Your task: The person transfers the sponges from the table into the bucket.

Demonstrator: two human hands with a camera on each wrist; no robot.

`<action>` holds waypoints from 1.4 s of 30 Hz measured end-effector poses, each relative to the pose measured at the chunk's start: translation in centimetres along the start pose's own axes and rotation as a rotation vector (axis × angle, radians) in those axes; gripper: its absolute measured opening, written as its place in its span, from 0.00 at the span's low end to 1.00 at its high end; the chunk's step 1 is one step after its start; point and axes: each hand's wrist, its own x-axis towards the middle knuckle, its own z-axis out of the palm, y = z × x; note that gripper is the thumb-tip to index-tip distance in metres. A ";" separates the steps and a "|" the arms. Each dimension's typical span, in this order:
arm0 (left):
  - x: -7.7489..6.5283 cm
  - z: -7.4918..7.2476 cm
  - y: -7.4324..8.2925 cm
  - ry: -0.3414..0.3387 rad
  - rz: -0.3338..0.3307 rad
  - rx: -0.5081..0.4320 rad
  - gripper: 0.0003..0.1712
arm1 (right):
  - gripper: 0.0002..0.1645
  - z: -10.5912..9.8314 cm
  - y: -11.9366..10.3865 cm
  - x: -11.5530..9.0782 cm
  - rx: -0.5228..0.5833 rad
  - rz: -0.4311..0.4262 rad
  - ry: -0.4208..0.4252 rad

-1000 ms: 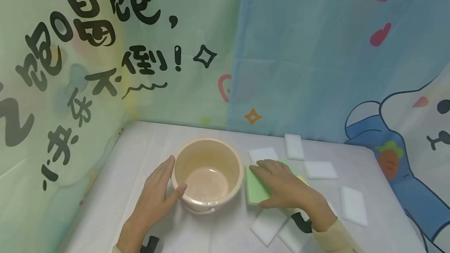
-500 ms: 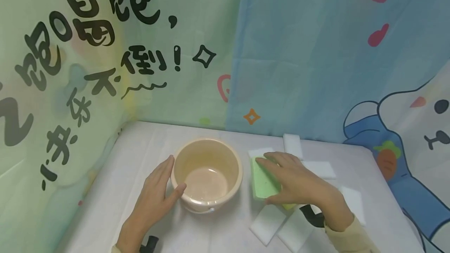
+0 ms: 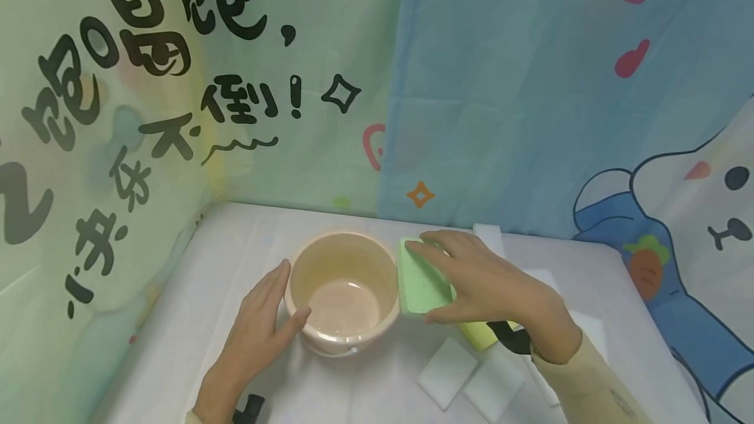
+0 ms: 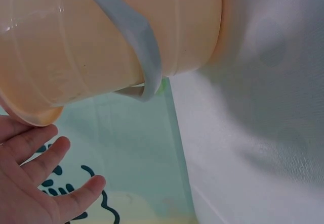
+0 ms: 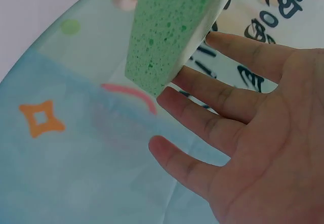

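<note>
A peach bucket (image 3: 345,293) with a grey handle (image 4: 144,42) stands upright on the white-covered table, its inside bare. My left hand (image 3: 257,329) rests against the bucket's left rim, fingers straight and thumb tip overlapping the rim; in the left wrist view its fingers are spread, fingertips right at the rim. With thumb and fingertips my right hand (image 3: 480,280) holds a green porous sponge (image 3: 423,280) by its edges, raised beside the bucket's right rim. In the right wrist view the sponge (image 5: 164,29) shows its pitted green face and a pale side.
White rectangular pads (image 3: 448,371) lie scattered on the table (image 3: 353,391), several of them right of the bucket. A yellow block (image 3: 478,335) lies partly under my right hand. Printed curtains (image 3: 501,97) stand behind and to the left.
My right hand has lifted the green sponge off the table and carried it up and left to the bucket's rim, uncovering more of the yellow block. The left hand and bucket stay put.
</note>
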 end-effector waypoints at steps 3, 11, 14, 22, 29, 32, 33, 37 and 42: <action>0.0 0.0 0.0 -0.005 -0.004 0.000 0.46 | 0.59 -0.1 -0.5 1.5 -0.003 -0.034 -0.014; 0.1 0.1 -0.2 0.008 0.016 -0.003 0.46 | 0.57 0.1 -2.2 5.6 0.005 -0.076 -0.078; 0.1 0.1 -0.1 0.015 0.022 -0.002 0.46 | 0.56 0.5 -3.0 7.1 0.010 -0.078 -0.115; 0.0 0.1 -0.3 0.023 0.027 0.007 0.46 | 0.48 2.9 -4.9 10.9 -0.074 -0.085 -0.211; 0.1 0.1 -0.4 0.013 0.043 -0.006 0.45 | 0.54 5.1 -6.5 12.2 -0.165 -0.022 -0.346; 0.2 0.0 -0.2 0.001 0.030 -0.008 0.45 | 0.56 5.3 -7.0 12.3 -0.189 -0.010 -0.384; 0.2 0.0 -0.2 -0.001 0.025 -0.009 0.45 | 0.56 5.3 -7.1 12.3 -0.197 -0.011 -0.387; 0.1 -0.1 -0.2 -0.001 0.012 -0.012 0.45 | 0.54 5.2 -7.4 12.7 -0.231 -0.032 -0.372; 0.1 0.1 -0.5 0.001 0.022 -0.025 0.45 | 0.54 5.4 -7.2 13.4 -0.257 -0.019 -0.413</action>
